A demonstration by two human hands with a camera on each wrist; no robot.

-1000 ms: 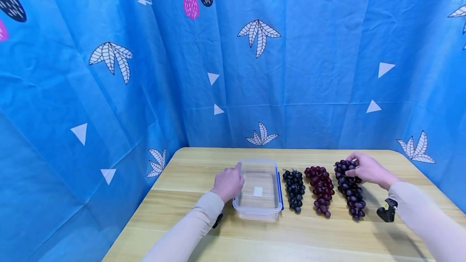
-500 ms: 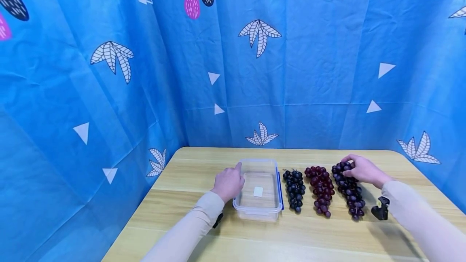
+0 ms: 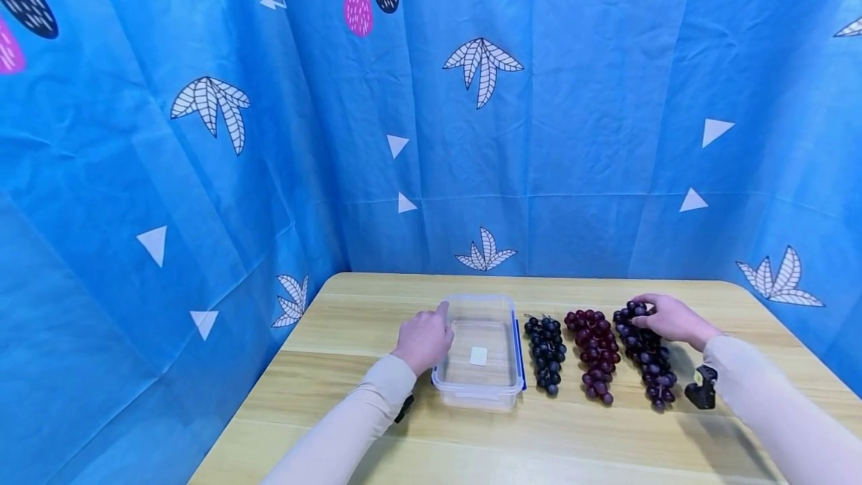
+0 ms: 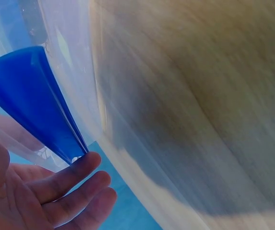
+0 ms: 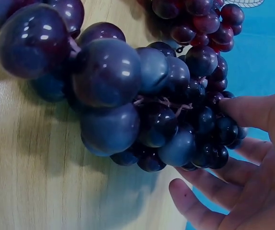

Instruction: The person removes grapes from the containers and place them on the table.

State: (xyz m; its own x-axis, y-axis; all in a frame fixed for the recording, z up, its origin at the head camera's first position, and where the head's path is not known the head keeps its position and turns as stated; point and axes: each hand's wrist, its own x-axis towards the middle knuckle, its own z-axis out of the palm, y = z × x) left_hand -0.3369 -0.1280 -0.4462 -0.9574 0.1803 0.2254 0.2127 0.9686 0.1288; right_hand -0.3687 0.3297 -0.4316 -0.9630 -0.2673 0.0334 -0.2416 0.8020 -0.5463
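My left hand [image 3: 424, 339] holds the left side of a clear plastic food container [image 3: 477, 389], lidless in the head view. In the left wrist view, fingertips touch its blue latch flap [image 4: 34, 100], and part of a finger shows blurred through the clear wall. On the right, my right hand [image 3: 676, 318] grips the far end of a dark purple grape bunch [image 3: 649, 365]. Its thumb [image 5: 247, 112] presses one side of the grapes while other fingers reach underneath. The bunch's near end lies on the table.
Between the container and the gripped bunch lie a black grape bunch [image 3: 545, 354] and a red grape bunch [image 3: 594, 354], side by side on the wooden table [image 3: 539, 444]. A blue patterned curtain [image 3: 592, 133] hangs behind the table and along its left.
My right hand has shifted a little left, drawing the far end of the dark purple bunch with it. The left hand and container stay in place.
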